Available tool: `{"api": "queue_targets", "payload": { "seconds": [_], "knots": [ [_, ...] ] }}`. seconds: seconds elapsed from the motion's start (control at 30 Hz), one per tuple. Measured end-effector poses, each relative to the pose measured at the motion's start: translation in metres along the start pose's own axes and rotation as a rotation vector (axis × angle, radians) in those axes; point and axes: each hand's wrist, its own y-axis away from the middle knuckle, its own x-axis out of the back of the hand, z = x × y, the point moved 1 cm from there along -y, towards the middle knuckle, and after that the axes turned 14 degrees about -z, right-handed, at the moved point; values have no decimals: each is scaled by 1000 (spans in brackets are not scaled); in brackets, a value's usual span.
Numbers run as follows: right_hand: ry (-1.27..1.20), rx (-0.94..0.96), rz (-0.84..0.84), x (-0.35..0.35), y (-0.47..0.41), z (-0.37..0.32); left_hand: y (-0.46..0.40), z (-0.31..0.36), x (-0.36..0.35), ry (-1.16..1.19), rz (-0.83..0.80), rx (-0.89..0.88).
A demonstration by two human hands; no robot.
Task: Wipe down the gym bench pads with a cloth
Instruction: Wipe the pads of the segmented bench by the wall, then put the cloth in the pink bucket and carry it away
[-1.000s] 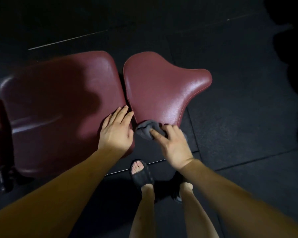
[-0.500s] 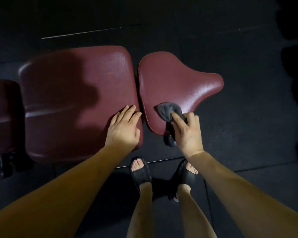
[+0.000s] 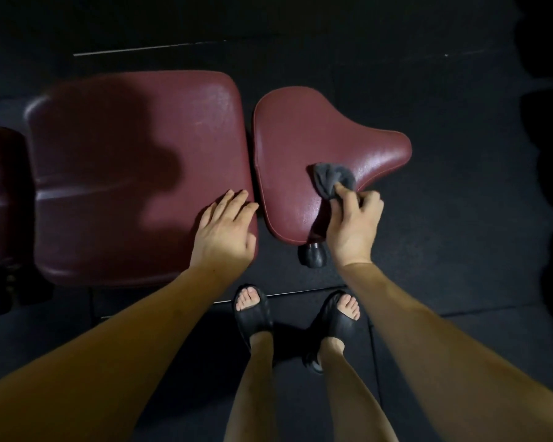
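Wiping the seat pad, other hand just bracing

Left hand (image 3: 225, 229) lies flat, fingers straight, on the big back pad (image 3: 134, 173), probably for balance. Right hand (image 3: 351, 218) pinches a bunched grey cloth (image 3: 331, 180) against the narrower seat pad (image 3: 316, 148) just right of it, so the wad probably presses harder.

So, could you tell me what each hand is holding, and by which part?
The right hand pinches the bunched grey cloth at its near end. The left hand holds nothing.
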Motion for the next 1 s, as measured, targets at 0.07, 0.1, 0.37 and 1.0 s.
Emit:
{"api": "queue_targets", "payload": {
  "seconds": [0.07, 0.1, 0.37, 1.0],
  "knots": [
    [12, 2, 14, -2, 7, -4, 8, 1, -2, 6, 8, -3],
    [2, -6, 16, -3, 11, -7, 12, 2, -2, 10, 14, 2],
    [-122, 114, -465, 18, 51, -27, 56, 29, 36, -103, -42, -52],
    [143, 170, -11, 528, 101, -77, 174, 355, 361, -165, 134, -214]
  ]
}}
